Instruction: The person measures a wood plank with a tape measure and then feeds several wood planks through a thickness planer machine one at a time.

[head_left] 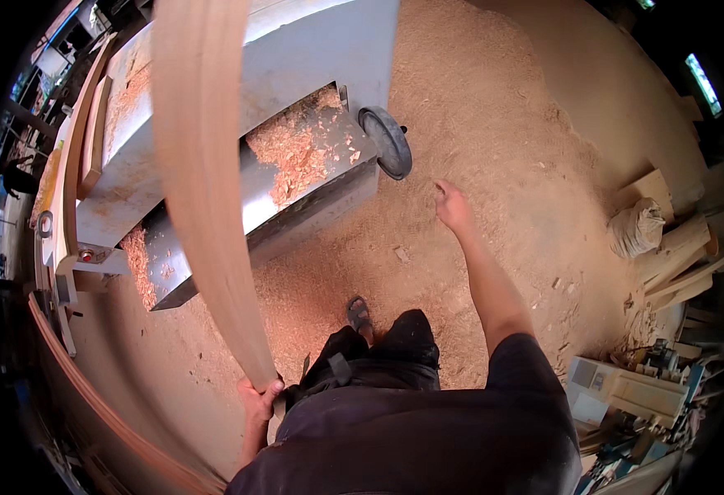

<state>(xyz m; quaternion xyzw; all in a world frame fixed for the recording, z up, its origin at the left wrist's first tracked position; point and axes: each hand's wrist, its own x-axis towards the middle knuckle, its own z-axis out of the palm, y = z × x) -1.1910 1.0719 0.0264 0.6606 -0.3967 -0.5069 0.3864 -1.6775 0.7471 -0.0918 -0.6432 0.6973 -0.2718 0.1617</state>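
Observation:
A long wooden board (201, 165) runs from the top of the view down to my left hand (259, 400), whose fingers are wrapped round its near end. The board passes over a grey woodworking machine (321, 58) with a metal bed (259, 210) strewn with wood shavings. Whether the board touches the machine is hard to tell. My right hand (454, 208) is stretched forward with nothing in it, its fingers loosely bent and apart, partly hidden from above. Nearest to it is the machine's dark handwheel (385, 142), a short gap away.
Shavings and sawdust cover the floor (494, 107). More boards (94, 140) lie along the machine's left side. At right stand a sack (636, 227) and wood offcuts (680, 260), with a pale boxy unit (626, 392) and clutter nearer. Long strips (118, 421) curve along the lower left.

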